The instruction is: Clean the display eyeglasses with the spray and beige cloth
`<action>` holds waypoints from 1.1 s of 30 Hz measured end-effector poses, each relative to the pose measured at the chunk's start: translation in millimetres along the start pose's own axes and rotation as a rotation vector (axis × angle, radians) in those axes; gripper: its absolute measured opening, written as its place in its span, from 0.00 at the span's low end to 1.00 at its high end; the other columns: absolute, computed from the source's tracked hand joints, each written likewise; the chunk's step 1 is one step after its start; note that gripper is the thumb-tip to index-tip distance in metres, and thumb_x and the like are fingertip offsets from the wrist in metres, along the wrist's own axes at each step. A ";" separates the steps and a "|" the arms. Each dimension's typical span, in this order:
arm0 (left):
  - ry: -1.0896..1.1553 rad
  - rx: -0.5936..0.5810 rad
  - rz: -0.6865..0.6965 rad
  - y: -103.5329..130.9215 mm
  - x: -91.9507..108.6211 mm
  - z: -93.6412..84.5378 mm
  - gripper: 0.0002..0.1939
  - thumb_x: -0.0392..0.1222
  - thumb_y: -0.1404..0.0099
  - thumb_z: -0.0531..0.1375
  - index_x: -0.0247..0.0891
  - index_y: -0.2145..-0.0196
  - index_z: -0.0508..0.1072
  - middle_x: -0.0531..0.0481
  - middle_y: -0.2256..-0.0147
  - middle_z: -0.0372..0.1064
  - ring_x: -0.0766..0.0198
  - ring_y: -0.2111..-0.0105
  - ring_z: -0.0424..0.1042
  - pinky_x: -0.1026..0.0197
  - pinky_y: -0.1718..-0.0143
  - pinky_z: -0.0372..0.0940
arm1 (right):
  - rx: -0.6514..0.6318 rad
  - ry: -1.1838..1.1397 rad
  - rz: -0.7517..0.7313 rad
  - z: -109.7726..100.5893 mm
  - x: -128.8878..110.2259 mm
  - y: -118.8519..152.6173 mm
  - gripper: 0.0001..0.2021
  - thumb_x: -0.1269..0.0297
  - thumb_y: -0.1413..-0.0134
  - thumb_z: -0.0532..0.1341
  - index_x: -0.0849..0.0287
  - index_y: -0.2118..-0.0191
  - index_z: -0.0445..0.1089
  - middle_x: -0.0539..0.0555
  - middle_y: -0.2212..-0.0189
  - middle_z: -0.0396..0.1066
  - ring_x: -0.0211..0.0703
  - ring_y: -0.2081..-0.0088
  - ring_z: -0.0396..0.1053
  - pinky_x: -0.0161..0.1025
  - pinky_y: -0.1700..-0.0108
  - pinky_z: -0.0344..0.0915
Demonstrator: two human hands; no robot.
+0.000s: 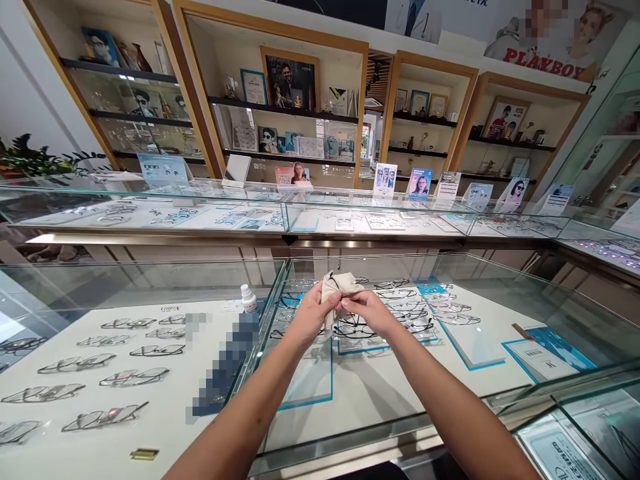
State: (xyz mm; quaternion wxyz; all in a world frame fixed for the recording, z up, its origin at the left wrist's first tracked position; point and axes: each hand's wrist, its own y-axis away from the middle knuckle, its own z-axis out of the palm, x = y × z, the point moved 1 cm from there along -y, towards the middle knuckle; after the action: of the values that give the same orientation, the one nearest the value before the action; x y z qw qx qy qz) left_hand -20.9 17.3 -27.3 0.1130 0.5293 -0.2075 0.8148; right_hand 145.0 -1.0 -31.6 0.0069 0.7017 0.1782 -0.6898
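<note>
Both of my hands are raised together over the glass display case, at the centre of the head view. My left hand (313, 312) pinches a crumpled beige cloth (340, 285) from the left. My right hand (369, 309) grips the cloth's lower right side, its fingertips touching those of my left hand. A thin dark piece, perhaps part of an eyeglass frame, shows at the top of the cloth; the rest of it is hidden in the folds. Below and behind the hands, rows of eyeglasses (413, 325) lie inside the case.
Several pairs of glasses (134, 377) lie in the left case, near a small white bottle (248, 299) and a brass-coloured piece (145, 454). Glass edges run around the cases. Farther back stand another long glass case (325, 235), small advertising cards (385, 180) and wooden-framed shelves (275, 37).
</note>
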 end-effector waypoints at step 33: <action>0.000 0.133 -0.035 -6.9 -6.6 -4.5 0.33 0.67 0.43 0.70 0.36 0.51 0.79 0.43 0.61 0.81 0.53 0.59 0.78 0.58 0.59 0.70 | 0.232 -0.214 -0.151 -8.8 -7.2 -7.4 0.16 0.47 0.48 0.72 0.55 0.66 0.83 0.58 0.43 0.74 0.54 0.37 0.65 0.47 0.34 0.58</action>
State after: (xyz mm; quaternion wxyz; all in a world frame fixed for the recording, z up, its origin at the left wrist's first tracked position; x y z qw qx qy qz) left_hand -19.1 25.7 -33.4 0.0916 0.5393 -0.1437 0.8247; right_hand 151.7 6.4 -22.4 -0.1072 0.6049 0.1478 -0.7751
